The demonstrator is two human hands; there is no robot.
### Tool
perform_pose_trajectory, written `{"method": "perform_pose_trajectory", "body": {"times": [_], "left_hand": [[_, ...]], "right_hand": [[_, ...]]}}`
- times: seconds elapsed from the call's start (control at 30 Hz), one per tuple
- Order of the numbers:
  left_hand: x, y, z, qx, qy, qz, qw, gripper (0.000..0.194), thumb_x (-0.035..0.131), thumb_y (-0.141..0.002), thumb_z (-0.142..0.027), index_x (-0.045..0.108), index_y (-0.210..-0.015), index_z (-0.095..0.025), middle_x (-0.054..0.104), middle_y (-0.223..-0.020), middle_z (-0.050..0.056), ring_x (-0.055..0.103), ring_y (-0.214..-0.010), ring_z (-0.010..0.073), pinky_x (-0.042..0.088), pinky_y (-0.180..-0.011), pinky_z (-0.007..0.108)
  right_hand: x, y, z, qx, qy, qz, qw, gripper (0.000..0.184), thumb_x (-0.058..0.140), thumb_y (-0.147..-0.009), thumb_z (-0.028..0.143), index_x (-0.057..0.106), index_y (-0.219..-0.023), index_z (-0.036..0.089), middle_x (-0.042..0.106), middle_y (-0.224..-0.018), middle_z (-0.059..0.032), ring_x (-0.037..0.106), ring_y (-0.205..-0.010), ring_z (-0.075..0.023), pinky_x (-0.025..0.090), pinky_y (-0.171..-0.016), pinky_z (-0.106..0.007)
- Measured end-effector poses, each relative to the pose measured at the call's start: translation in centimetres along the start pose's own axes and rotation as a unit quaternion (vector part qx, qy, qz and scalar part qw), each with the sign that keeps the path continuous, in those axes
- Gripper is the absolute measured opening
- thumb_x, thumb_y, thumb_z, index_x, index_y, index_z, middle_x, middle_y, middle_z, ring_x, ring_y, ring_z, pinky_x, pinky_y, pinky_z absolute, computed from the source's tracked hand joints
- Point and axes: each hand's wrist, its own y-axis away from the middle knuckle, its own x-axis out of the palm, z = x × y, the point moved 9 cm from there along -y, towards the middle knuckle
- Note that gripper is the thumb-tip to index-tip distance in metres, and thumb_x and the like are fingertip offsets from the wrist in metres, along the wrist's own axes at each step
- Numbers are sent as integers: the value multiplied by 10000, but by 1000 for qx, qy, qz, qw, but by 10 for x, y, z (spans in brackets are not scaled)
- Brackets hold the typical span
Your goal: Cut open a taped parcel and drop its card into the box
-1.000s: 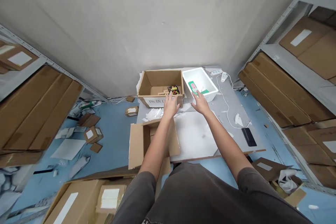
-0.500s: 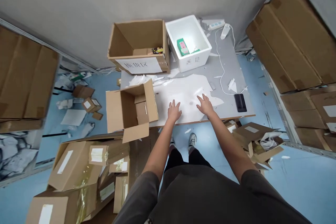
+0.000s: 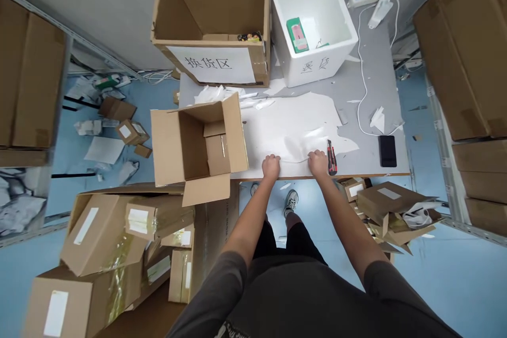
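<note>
My left hand (image 3: 271,166) and my right hand (image 3: 318,162) rest side by side at the near edge of the grey table (image 3: 368,100). Both have their fingers curled under, knuckles up, on the front edge of a white plastic sheet (image 3: 295,124). Whether they pinch the sheet I cannot tell. A red and black box cutter (image 3: 331,157) lies just right of my right hand. An open cardboard box (image 3: 198,145) lies on its side to the left of my left hand, overhanging the table's corner.
At the back stand a large labelled carton (image 3: 212,21) and a white foam box (image 3: 312,21) holding a green packet. A black phone (image 3: 387,150) and a white cable (image 3: 362,95) lie right. Cartons (image 3: 119,237) crowd the blue floor; shelves line both sides.
Both hands drew back from the far boxes to the table's near edge and curled shut. The view tipped downward, and the box cutter came into sight beside my right hand.
</note>
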Motion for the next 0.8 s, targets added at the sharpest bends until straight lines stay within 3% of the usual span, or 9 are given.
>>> {"method": "perform_pose_trajectory", "body": {"times": [0.1, 0.23, 0.37, 0.47, 0.53, 0.63, 0.7, 0.8], "left_hand": [[-31, 17, -4, -3, 22, -33, 999, 345, 492, -1051, -140, 794, -1185, -240, 717, -1192, 125, 669, -1114, 260, 542, -938, 355], [-95, 47, -16, 16, 92, -107, 990, 318, 500, -1072, -179, 773, -1215, -255, 717, -1228, 89, 713, -1045, 215, 545, -904, 309], [-169, 81, -29, 83, 169, -203, 961, 303, 516, -1057, -148, 762, -1209, -240, 730, -1214, 85, 721, -1069, 204, 561, -946, 295], [-221, 107, -22, 126, 211, -264, 933, 280, 532, -1034, -121, 763, -1153, -225, 748, -1150, 82, 726, -1066, 196, 569, -968, 294], [-253, 123, 0, 127, 239, -304, 913, 264, 541, -1019, -112, 766, -1105, -219, 763, -1109, 77, 733, -1055, 192, 576, -980, 298], [-290, 148, 51, 117, 277, -340, 891, 238, 570, -1008, -139, 775, -1088, -229, 792, -1089, 60, 749, -1019, 185, 594, -981, 309], [-302, 163, 85, 130, 286, -323, 893, 218, 610, -996, -169, 791, -1098, -236, 814, -1100, 50, 764, -1014, 190, 606, -984, 322], [-305, 185, 134, 138, 264, -289, 910, 241, 642, -982, -184, 812, -1141, -245, 817, -1211, 52, 761, -1141, 212, 591, -1068, 353]], "right_hand": [[-39, 6, 14, -9, -5, -64, 998, 372, 492, -1010, 162, 805, -1209, 197, 690, -1174, -140, 552, -1098, -295, 438, -962, -401], [-112, 22, 49, -48, -28, -138, 989, 370, 498, -1027, 180, 817, -1214, 196, 707, -1142, -142, 593, -1075, -293, 474, -979, -404], [-180, 51, 116, -142, -90, -195, 966, 391, 469, -1035, 186, 817, -1213, 202, 699, -1259, -149, 643, -1123, -275, 529, -1012, -395], [-211, 75, 182, -231, -128, -199, 944, 442, 461, -993, 144, 790, -1278, 215, 680, -1363, -140, 666, -1175, -258, 554, -1037, -383], [-222, 88, 226, -284, -139, -183, 931, 540, 478, -934, 112, 732, -1397, 228, 657, -1437, -125, 657, -1250, -261, 564, -1053, -386], [-224, 102, 290, -344, -144, -144, 917, 697, 511, -867, 103, 617, -1542, 241, 617, -1521, -104, 630, -1330, -271, 574, -1056, -392], [-218, 108, 331, -368, -144, -121, 910, 672, 503, -881, 106, 619, -1531, 234, 652, -1478, -102, 646, -1298, -274, 574, -1036, -383], [-196, 107, 386, -383, -117, -94, 911, 526, 480, -931, 108, 706, -1392, 221, 728, -1334, -102, 689, -1169, -272, 564, -974, -349]]}}
